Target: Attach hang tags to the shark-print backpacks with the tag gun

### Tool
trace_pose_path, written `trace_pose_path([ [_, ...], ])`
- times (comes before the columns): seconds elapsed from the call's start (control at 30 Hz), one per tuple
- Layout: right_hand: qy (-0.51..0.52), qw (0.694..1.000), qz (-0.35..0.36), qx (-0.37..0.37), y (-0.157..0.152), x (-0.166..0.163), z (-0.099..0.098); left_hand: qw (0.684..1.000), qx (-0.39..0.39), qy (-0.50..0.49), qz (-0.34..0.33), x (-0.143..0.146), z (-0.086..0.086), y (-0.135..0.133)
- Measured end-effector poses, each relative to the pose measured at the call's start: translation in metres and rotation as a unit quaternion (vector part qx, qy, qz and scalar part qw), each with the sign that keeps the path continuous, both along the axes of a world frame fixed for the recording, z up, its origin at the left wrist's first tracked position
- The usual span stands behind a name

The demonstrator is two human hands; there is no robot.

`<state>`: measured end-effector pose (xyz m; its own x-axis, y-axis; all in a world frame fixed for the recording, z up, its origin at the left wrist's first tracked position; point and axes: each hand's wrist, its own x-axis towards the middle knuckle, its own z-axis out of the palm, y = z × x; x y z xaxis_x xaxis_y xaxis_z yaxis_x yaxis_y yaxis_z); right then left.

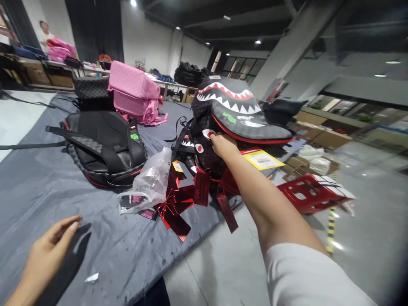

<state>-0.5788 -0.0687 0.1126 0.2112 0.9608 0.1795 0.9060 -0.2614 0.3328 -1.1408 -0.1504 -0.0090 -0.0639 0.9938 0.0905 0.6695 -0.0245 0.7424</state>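
Observation:
My right hand [225, 146] reaches forward, its fingers curled onto a black backpack [204, 110] printed with shark teeth and eyes. Its grey top flap [251, 123] with red edging sticks out above my wrist. A yellow-bordered label [264, 160] shows just behind my forearm. Below the backpack, shiny red hang tags [181, 225] spread over the table's edge. Low on the left, my left hand [47, 250] hovers over the grey table cover with nothing in it, fingers stretched and thumb apart. A clear plastic bag [151, 178] with small tags inside lies between the hands.
Another black backpack [105, 144] lies straps-up on the grey-covered table [117, 250], with a pink backpack [135, 93] behind it. A red plastic stool [306, 193] and cardboard boxes [321, 134] stand right. Two people are at far tables. A white scrap [92, 278] lies in front.

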Motion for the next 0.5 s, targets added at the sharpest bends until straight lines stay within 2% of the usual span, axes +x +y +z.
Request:
trace_pose_path([
  [0.1,-0.011,0.999,-0.029,0.008,-0.008,-0.008,0.01,0.995,0.09,0.042,-0.03,0.021,0.021,0.03],
  [0.17,-0.007,0.999,-0.023,0.036,-0.015,-0.024,0.012,0.98,0.172,0.08,-0.062,0.035,0.033,0.054],
  [0.23,0.006,0.995,0.039,0.088,-0.026,-0.045,0.011,0.95,0.25,0.165,-0.088,0.047,0.042,0.076],
  [0.27,0.017,0.988,0.091,0.121,-0.032,-0.057,0.009,0.936,0.263,0.218,-0.09,0.053,0.045,0.087],
  [0.37,0.073,0.94,0.255,0.216,-0.056,-0.089,0.003,0.901,0.205,0.358,-0.136,0.067,0.049,0.118],
  [0.43,0.113,0.904,0.324,0.256,-0.075,-0.108,-0.003,0.881,0.153,0.411,-0.174,0.076,0.049,0.135],
  [0.5,0.145,0.885,0.366,0.25,-0.093,-0.128,-0.01,0.872,0.133,0.433,-0.187,0.084,0.048,0.148],
])
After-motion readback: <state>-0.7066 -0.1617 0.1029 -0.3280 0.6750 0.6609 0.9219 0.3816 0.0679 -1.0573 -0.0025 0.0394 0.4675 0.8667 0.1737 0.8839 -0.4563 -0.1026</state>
